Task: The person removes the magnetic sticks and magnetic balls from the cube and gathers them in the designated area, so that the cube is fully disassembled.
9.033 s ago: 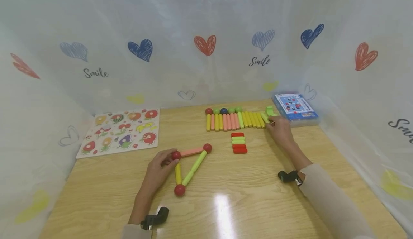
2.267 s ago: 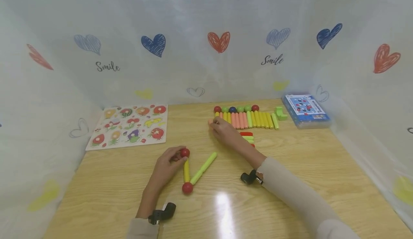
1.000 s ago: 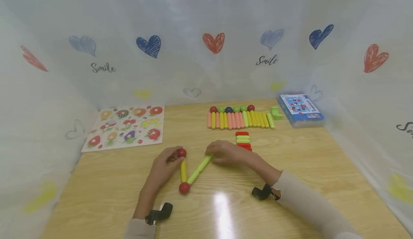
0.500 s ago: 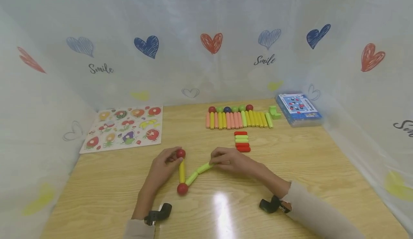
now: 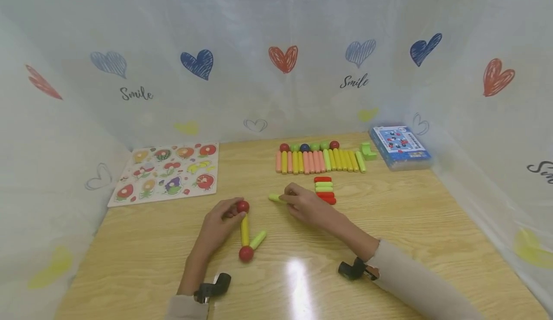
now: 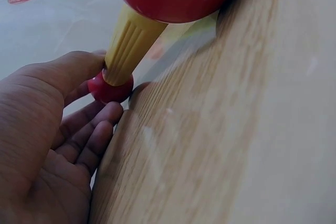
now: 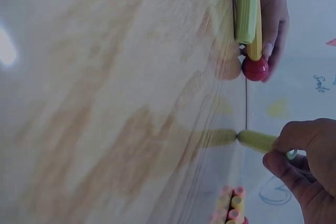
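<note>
My left hand (image 5: 218,226) pinches a red ball (image 5: 243,207) between thumb and fingers. From that ball a yellow magnetic rod (image 5: 245,230) runs down to a second red ball (image 5: 246,254) nearer me. A short light-green rod (image 5: 258,239) sticks out from the lower ball toward the right. My right hand (image 5: 308,207) pinches another light-green magnetic rod (image 5: 274,197) by one end, apart from the ball piece; in the right wrist view the free end of this rod (image 7: 257,140) is at the tabletop. The left wrist view shows the thumb on the yellow rod's far end (image 6: 118,66).
Behind stands a row of pink, yellow and green rods (image 5: 319,161), with several balls (image 5: 304,148) along its back. Short red and green rods (image 5: 324,184) lie right of my right hand. A green bracket (image 5: 367,152), a blue box (image 5: 399,149) and a fruit puzzle board (image 5: 166,173) sit farther off.
The pink rod and third red ball left the triangle and now lie in the back rows. The green pair bent, then split; my right hand lifted away its outer rod. The left hand kept its hold.
</note>
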`<state>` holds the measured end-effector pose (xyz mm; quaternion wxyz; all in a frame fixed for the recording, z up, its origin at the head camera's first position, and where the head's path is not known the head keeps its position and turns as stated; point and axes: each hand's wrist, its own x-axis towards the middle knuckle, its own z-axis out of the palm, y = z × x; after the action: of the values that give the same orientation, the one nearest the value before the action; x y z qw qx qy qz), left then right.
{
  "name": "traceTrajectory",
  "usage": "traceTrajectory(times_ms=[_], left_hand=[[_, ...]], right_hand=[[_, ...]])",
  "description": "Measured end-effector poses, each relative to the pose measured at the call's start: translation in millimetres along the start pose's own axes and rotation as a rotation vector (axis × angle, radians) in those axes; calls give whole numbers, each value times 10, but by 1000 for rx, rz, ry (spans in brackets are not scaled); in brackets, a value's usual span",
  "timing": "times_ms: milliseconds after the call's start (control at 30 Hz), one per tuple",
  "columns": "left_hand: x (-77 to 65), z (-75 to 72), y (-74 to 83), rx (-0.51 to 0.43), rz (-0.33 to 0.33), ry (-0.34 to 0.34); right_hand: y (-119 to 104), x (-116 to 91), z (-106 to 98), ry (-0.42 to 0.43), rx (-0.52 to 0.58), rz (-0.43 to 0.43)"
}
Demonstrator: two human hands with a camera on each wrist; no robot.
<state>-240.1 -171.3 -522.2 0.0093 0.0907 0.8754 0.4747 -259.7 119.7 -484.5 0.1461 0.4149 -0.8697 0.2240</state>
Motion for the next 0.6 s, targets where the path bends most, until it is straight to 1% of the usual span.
traceTrajectory(times_ms=[133, 267, 433, 600], left_hand=[[0, 0, -6, -6, 16, 6], [3, 6, -8, -18, 18, 7], [7, 17, -13, -21, 11, 10], [-1, 2, -7, -24, 16, 12]], right_hand=[[7, 180, 88, -46, -35, 79], [79, 343, 199, -53, -62, 152], [222, 500, 307, -48, -130, 202], [311, 652, 340, -45, -134, 223]])
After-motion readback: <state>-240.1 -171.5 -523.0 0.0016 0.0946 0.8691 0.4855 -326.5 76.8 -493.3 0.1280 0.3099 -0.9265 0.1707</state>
